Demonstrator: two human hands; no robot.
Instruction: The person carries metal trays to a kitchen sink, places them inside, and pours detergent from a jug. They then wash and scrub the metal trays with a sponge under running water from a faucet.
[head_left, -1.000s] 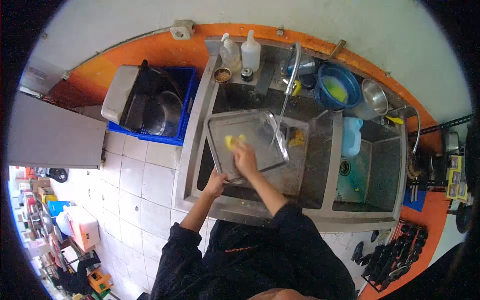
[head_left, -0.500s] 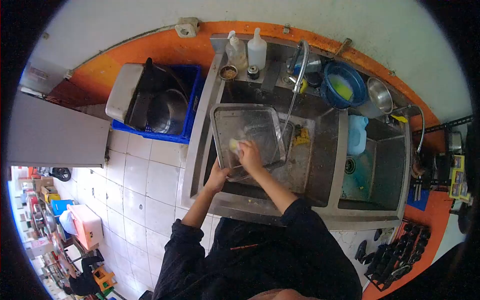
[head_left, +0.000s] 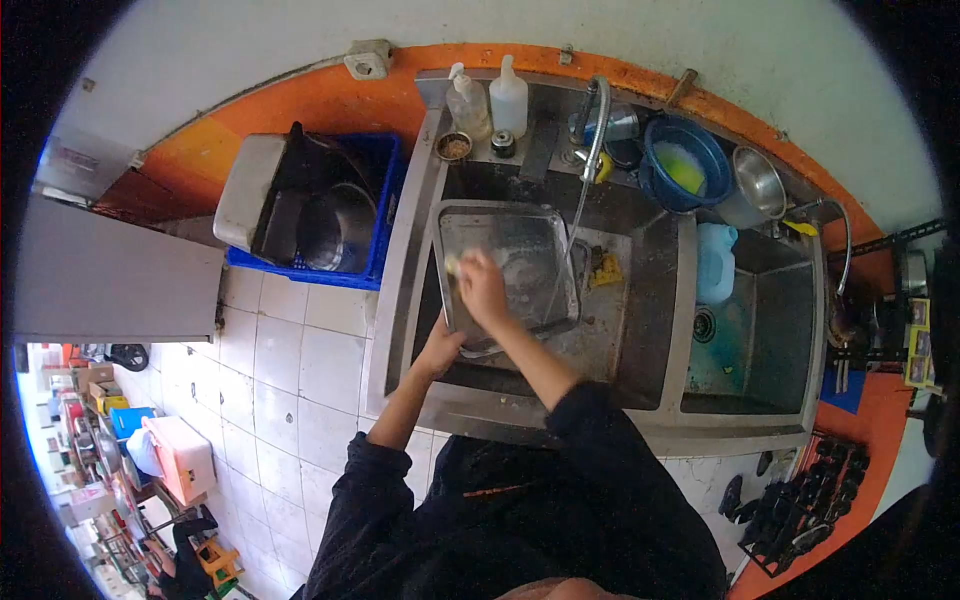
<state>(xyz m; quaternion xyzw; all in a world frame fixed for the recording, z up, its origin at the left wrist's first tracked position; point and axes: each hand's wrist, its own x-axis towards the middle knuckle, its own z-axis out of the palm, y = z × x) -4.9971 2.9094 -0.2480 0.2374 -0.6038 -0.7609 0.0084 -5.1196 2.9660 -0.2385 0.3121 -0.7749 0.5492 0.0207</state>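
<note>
A rectangular metal tray (head_left: 530, 232) is tilted up inside the large sink basin, with whitish smears of suds on its inner face. My left hand (head_left: 438, 350) is closed around the tray's near left edge. In my right hand (head_left: 484, 290) is a small pale yellow sponge (head_left: 452, 264), pressed against the tray near its left side. The curved tap (head_left: 602, 110) stands behind the tray, and a thin stream that looks like water comes down from it at the tray's right. Another tray edge shows partly beneath the first.
Yellow scraps (head_left: 606, 270) lie in the basin (head_left: 640, 330). Behind it stand two pump or squeeze bottles (head_left: 509, 105), a blue bucket (head_left: 660, 190) and a metal pot (head_left: 758, 183). A light-blue jug (head_left: 715, 262) sits in the second basin. Left is a blue crate (head_left: 388, 190) with pans.
My right hand has moved the sponge up and left across the tray, and whitish smears show more on its middle. My left hand keeps its hold on the edge. The view has shifted slightly.
</note>
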